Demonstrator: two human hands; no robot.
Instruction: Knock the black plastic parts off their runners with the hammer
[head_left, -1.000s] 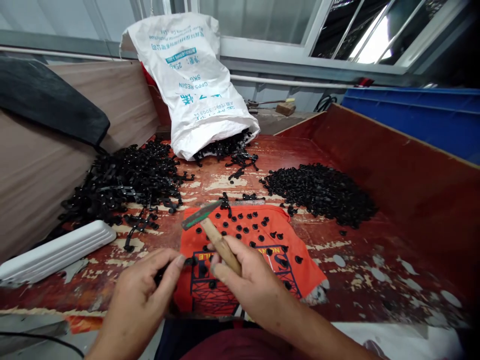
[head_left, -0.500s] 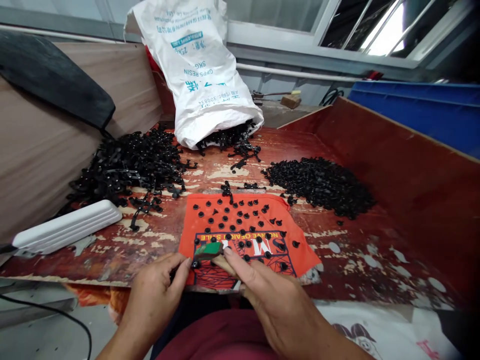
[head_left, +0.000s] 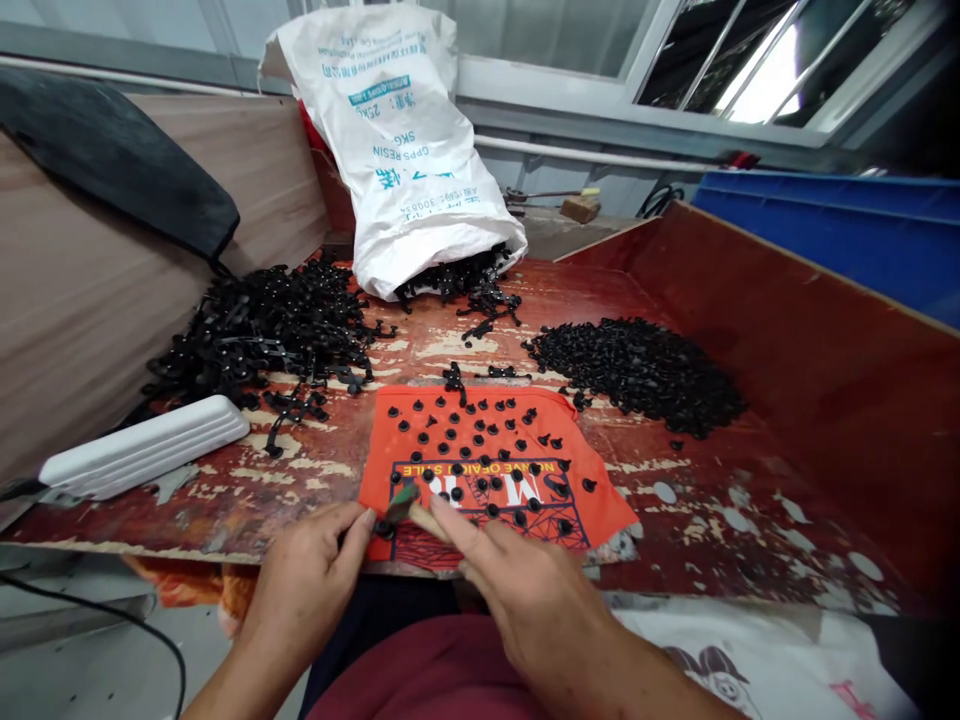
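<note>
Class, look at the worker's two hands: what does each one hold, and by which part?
The right hand grips a small hammer by its wooden handle. The left hand pinches a small black plastic piece at its near end, under the hammer head.

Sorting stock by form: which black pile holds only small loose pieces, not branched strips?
The right-hand pile, by the red side wall; the left pile and the sack's spill are tangled branched strips.

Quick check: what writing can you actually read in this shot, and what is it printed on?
"GPPS RESIN" and "25KG", upside down, on the white woven plastic sack; a long number below is too blurred.
"NO ... AVE ORAICH SALE", roughly, upside down on the orange printed cloth; partly hidden by small black plastic caps.
Nothing else is readable.
</note>
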